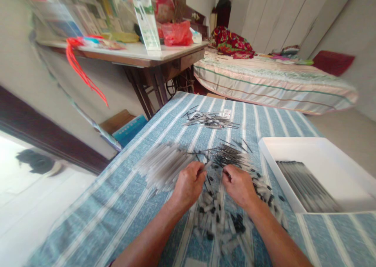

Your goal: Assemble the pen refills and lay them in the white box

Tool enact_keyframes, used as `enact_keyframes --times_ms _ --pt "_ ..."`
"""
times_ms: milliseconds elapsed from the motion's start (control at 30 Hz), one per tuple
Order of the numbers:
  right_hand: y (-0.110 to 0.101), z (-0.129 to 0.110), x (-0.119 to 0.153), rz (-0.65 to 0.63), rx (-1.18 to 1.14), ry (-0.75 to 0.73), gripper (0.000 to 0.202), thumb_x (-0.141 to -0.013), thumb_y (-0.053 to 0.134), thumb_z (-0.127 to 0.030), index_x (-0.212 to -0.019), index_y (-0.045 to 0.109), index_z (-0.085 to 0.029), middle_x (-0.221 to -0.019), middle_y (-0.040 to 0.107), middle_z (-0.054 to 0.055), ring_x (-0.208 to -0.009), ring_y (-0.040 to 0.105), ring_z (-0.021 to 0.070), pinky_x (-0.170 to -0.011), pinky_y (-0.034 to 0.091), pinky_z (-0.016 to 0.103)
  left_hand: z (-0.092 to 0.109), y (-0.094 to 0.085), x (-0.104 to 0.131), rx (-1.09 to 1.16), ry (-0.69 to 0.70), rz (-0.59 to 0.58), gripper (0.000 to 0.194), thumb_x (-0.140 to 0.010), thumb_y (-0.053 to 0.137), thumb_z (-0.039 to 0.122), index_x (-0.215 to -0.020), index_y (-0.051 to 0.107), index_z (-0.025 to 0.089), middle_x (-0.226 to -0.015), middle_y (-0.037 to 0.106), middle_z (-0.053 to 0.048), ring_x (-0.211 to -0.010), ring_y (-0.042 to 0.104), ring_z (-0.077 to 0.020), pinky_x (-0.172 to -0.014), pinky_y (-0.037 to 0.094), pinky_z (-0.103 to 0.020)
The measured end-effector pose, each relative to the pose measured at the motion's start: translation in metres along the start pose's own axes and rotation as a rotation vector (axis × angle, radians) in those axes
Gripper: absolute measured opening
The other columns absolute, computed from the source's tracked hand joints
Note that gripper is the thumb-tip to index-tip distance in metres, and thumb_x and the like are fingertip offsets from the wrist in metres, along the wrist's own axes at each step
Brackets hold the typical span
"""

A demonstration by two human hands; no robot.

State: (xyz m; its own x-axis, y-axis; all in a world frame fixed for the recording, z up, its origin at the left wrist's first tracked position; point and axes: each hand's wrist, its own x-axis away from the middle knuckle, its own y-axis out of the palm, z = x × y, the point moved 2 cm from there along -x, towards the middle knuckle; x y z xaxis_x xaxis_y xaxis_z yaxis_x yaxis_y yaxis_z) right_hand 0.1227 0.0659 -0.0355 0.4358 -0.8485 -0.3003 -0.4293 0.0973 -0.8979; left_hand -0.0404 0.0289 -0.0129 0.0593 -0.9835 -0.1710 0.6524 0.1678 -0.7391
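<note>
My left hand [190,182] is closed around a translucent pen barrel [208,166], whose end pokes out past the thumb. Across from it, the fingers of my right hand [239,185] are pinched together, and what they hold is too small to make out. Beside my left hand lies a thick row of frosted pen barrels [164,165]. Just beyond my right hand is a bundle of thin dark refills [227,155]. Clear caps and small black plugs [219,220] are scattered on the cloth between and below my wrists.
A white tray [349,169] on the right holds a row of dark-filled pens [307,186]. Farther back lies a loose pile of pen parts [210,120] on the striped tablecloth [117,204]. A desk [173,57] and a bed [264,79] stand behind.
</note>
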Motion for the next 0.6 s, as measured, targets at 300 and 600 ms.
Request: enact_keyframes --times_ms 300,600 --pt "0.0 -0.013 -0.001 -0.356 0.206 0.093 0.023 -0.084 0.04 -0.019 -0.08 0.063 -0.019 -0.081 0.067 0.007 -0.073 0.062 0.0184 -0.059 0.034 0.025 -0.004 0.001 -0.001 0.002 -0.004 0.039 0.008 -0.076 0.049 0.017 -0.071 0.055 0.017 -0.065 0.052 0.002 -0.063 0.051 -0.0128 -0.058 0.037 -0.022" --pt "-0.005 -0.013 -0.004 -0.464 0.168 0.252 0.021 -0.078 0.046 -0.021 -0.082 0.065 -0.017 -0.083 0.069 0.012 -0.08 0.064 0.023 -0.06 0.034 0.026 -0.003 0.0 -0.001 -0.016 -0.008 0.02 0.007 -0.075 0.049 0.016 -0.07 0.053 0.017 -0.064 0.05 0.002 -0.061 0.049 -0.0119 -0.057 0.036 -0.022"
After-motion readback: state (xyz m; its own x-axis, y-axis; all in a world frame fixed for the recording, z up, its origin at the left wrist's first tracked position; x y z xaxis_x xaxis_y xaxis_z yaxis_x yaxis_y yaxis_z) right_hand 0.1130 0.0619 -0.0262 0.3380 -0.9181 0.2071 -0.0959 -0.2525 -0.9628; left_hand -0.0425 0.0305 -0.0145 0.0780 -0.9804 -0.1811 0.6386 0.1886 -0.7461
